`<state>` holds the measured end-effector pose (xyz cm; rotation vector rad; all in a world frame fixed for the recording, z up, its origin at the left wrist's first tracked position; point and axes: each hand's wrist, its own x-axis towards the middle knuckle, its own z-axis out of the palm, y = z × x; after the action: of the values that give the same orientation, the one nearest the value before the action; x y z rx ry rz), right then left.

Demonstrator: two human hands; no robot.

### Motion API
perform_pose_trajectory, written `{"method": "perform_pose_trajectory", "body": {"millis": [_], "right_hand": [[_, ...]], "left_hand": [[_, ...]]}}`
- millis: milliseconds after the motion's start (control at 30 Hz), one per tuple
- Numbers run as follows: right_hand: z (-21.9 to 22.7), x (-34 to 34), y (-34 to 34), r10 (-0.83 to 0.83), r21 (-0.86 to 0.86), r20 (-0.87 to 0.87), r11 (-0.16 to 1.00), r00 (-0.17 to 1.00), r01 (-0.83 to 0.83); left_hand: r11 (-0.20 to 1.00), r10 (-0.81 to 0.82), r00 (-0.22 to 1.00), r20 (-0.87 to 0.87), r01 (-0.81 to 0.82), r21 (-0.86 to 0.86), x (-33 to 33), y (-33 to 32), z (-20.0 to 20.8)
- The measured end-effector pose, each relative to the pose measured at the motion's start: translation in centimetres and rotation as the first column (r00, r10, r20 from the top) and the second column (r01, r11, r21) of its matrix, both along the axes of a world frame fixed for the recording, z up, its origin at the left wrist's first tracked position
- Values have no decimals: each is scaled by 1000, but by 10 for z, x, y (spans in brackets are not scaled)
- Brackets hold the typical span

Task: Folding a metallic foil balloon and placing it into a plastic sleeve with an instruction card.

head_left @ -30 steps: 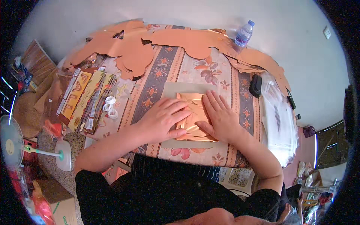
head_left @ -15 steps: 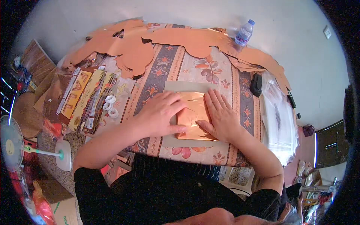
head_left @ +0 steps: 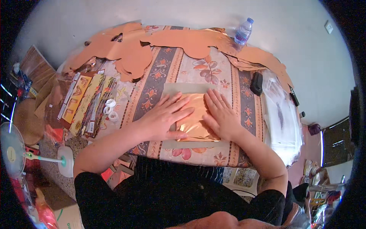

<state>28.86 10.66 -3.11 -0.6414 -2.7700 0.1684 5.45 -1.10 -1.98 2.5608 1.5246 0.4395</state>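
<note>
A folded sheet of shiny copper-coloured foil (head_left: 196,124) lies on a grey board (head_left: 179,88) near the table's front edge. My left hand (head_left: 164,116) rests flat on the foil's left side, fingers spread and pointing right. On its right side lies my right hand (head_left: 222,116), palm down with the fingers stretched out and the thumb apart. Both hands touch the foil without gripping it. Small creases show on the foil between them. Its outer edges are partly hidden under my palms.
Large orange foil cut-outs (head_left: 179,40) spread along the table's far side, beside a water bottle (head_left: 244,32). Printed packages (head_left: 82,103) and white rings (head_left: 109,108) lie left. At right are a black case (head_left: 256,84), clear plastic bags (head_left: 282,126) and a black marker (head_left: 294,96).
My left hand has flattened, its fingers now spread over the foil instead of curled at its edge. The right hand stays flat on the foil's right side.
</note>
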Motion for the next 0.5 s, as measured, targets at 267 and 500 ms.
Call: {"method": "perform_pose_trajectory", "body": {"millis": [267, 500], "right_hand": [[29, 26, 26, -421, -843, -464, 480, 780, -243], [28, 32, 8, -106, -108, -129, 990, 986, 92]], "left_hand": [[1000, 15, 999, -35, -16, -21, 10, 5, 0], [998, -60, 997, -42, 58, -36, 35, 43, -1]]}}
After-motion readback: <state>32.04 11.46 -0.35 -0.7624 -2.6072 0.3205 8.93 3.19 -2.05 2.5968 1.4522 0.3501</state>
